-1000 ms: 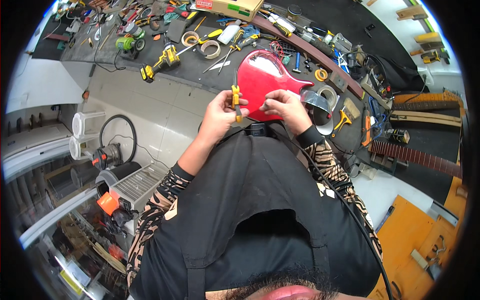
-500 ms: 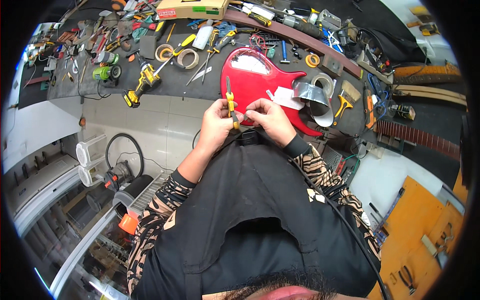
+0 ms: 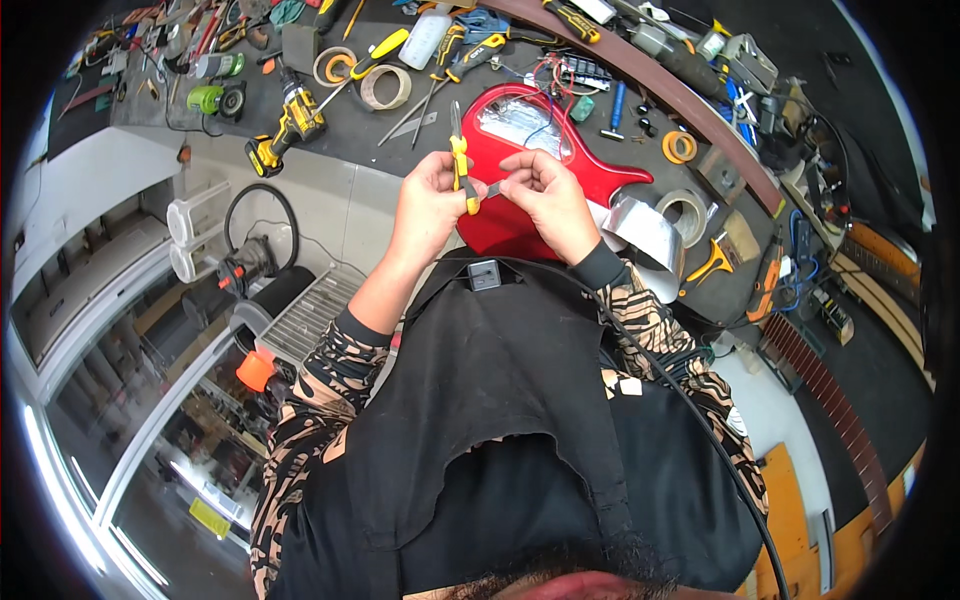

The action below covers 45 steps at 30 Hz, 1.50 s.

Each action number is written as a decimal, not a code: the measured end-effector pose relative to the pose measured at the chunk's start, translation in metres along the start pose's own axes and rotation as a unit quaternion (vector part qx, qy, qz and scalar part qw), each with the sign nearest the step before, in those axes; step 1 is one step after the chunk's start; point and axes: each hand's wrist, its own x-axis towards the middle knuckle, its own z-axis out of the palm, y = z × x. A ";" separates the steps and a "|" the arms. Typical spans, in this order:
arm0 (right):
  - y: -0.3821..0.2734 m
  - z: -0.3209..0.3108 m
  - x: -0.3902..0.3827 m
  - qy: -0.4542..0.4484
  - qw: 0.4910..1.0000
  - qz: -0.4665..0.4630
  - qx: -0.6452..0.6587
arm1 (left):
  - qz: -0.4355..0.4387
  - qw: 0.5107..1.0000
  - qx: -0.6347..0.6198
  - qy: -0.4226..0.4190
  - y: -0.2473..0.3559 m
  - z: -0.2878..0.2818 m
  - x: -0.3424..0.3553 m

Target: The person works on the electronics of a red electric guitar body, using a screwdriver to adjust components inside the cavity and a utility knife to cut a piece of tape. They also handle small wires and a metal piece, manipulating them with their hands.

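Note:
My left hand (image 3: 430,208) grips a slim yellow-and-black hand tool (image 3: 460,160), held upright with its pointed metal tip up; its exact kind is unclear. Close beside it, my right hand (image 3: 548,205) is closed in a pinch on a small grey piece (image 3: 494,189), which reaches toward the left fingertips. Below both hands lies a red guitar body (image 3: 605,176) with a foil-lined cavity (image 3: 515,120) and thin wires around it. A curled sheet of silver foil (image 3: 640,235) rests at the body's right edge, partly behind my right hand.
On the dark bench lie a yellow cordless drill (image 3: 290,125), tape rolls (image 3: 386,88), screwdrivers and pliers. A brush (image 3: 712,262), an orange cutter (image 3: 768,285) and a fretted guitar neck (image 3: 830,410) are to the right. A black cable (image 3: 680,385) runs across my apron.
The view has shifted, so the bench sits higher and the guitar body further right. Both hands stay close together; the small grey piece between them now shows more clearly.

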 end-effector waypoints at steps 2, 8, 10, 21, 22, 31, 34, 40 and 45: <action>-0.001 0.002 0.006 0.007 0.999 0.013 0.044 | -0.002 1.000 -0.004 0.014 0.001 0.001 0.005; -0.007 -0.002 0.029 -0.050 0.989 0.135 -0.042 | 0.008 0.999 -0.010 0.031 -0.005 -0.001 0.024; 0.003 -0.002 0.037 -0.055 0.989 0.131 -0.037 | 0.011 0.999 -0.008 0.033 -0.012 -0.005 0.032; 0.011 0.011 0.071 -0.045 0.988 0.134 -0.060 | 0.005 0.999 0.007 0.034 -0.026 -0.029 0.067; 0.009 0.013 0.073 -0.039 0.988 0.139 -0.063 | 0.010 0.999 0.002 0.039 -0.029 -0.031 0.071; 0.012 0.005 0.120 0.053 0.982 0.110 -0.143 | 0.001 0.998 -0.024 0.050 -0.033 -0.049 0.086; 0.011 0.005 0.128 0.052 0.977 0.102 -0.178 | -0.017 0.999 -0.017 0.047 -0.036 -0.059 0.082; 0.007 0.007 0.133 0.031 0.971 0.116 -0.204 | -0.033 0.998 -0.030 0.035 -0.052 -0.076 0.074; 0.010 0.006 0.136 0.033 0.972 0.119 -0.200 | -0.035 0.998 -0.033 0.034 -0.062 -0.081 0.071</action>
